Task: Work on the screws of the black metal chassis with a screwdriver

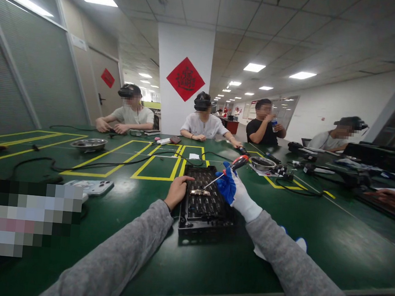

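Note:
A black slotted device chassis [203, 203] lies flat on the green table [146, 263] in front of me. My bare left hand [177, 190] rests on its left edge and steadies it. My right hand [232, 190], in a blue and white glove, grips a screwdriver [231, 166] with a red and black handle. The shaft slants down to the left, its tip at a small metal part [199, 192] on top of the chassis.
A second glove [299, 243] lies by my right forearm. A phone [89, 186] lies at the left, a metal bowl [89, 144] farther back, another bowl [262, 163] at the right. Black cables [113, 163] cross yellow floor-tape boxes. Several people sit along the far side.

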Action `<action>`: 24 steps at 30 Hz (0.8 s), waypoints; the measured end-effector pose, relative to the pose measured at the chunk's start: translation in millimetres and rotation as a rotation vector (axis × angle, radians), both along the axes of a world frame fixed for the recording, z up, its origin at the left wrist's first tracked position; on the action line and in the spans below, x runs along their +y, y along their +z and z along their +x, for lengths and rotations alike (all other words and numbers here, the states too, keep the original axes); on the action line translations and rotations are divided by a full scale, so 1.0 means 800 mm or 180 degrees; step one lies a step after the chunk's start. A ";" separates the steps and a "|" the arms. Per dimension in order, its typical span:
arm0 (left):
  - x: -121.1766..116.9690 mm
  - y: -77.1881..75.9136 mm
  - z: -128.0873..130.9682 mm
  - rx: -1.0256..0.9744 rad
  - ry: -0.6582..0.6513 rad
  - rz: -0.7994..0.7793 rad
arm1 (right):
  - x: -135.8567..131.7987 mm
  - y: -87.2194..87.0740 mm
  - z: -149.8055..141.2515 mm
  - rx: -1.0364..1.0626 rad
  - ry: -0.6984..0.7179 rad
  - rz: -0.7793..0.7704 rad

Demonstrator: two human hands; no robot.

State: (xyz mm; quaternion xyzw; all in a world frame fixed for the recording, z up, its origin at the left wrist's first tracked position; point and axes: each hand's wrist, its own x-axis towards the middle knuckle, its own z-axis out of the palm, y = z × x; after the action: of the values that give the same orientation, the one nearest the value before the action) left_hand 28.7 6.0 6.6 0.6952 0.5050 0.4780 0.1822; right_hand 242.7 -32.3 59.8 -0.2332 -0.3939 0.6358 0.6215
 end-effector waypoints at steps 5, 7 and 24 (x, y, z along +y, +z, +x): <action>0.001 -0.001 -0.007 0.0090 -0.0022 -0.0130 | -0.010 -0.001 -0.012 -0.0180 0.0322 0.0078; -0.002 0.000 -0.009 0.0161 -0.0067 -0.0094 | -0.011 -0.003 -0.016 -0.0259 0.0212 0.0102; 0.002 0.003 -0.008 0.0776 -0.0263 -0.0197 | 0.014 -0.014 0.056 -0.4081 -0.2140 0.0137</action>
State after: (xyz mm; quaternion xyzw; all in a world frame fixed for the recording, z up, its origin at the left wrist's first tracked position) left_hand 22.1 7.5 8.6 0.7624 0.5088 0.3663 0.1603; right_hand 287.7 -21.1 48.7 -0.6565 -0.6003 0.1406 0.4345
